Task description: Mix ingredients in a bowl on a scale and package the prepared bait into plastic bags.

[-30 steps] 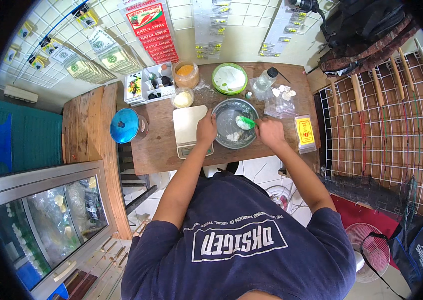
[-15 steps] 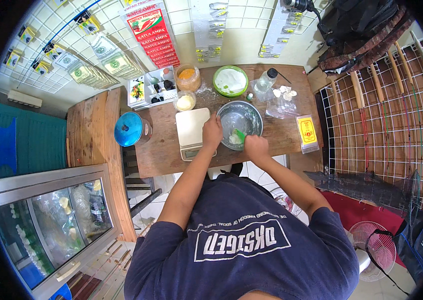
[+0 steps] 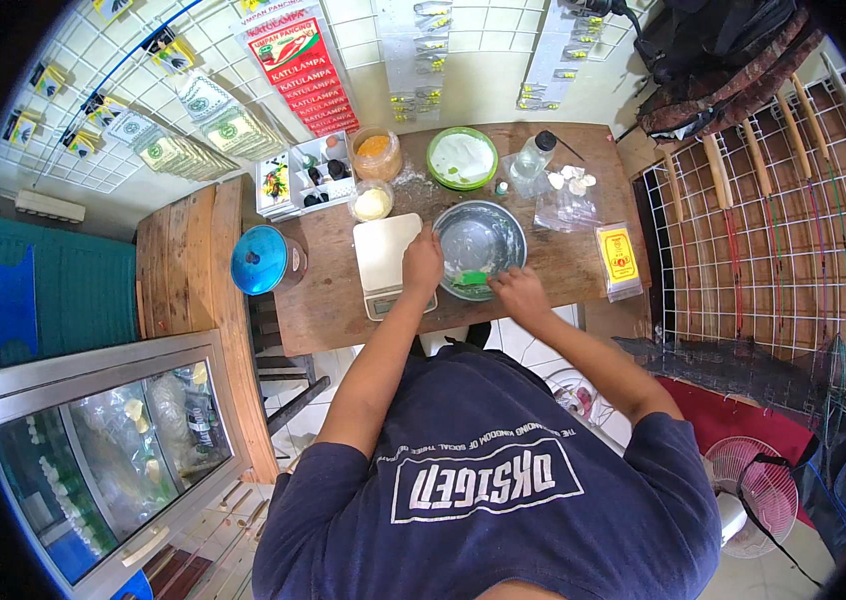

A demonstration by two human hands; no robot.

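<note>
A round grey metal bowl (image 3: 480, 233) sits near the table's front edge, its inner wall smeared with pale residue. My left hand (image 3: 423, 262) is closed on its left rim. At the near right rim, my right hand (image 3: 520, 293) grips a green spatula (image 3: 470, 279), whose blade lies low against the near inner wall. A little pale paste shows around the blade. Left of the bowl, partly under my left hand, is a cream-coloured kitchen scale (image 3: 383, 255). Behind the bowl stands a green bowl (image 3: 431, 163) of white powder.
Behind the scale are a tub of orange powder (image 3: 376, 152) and a tub of pale yellow stuff (image 3: 373, 204). A clear bottle with a black cap (image 3: 535, 155), white pieces on plastic (image 3: 573, 180) and a yellow packet (image 3: 619, 258) lie rightward. A blue-lidded container (image 3: 259, 260) stands left.
My right hand has shifted slightly right and lower, its wrist turned. The spatula blade has swung from upright-slanted to nearly level along the bowl's near wall. My left hand keeps its hold.
</note>
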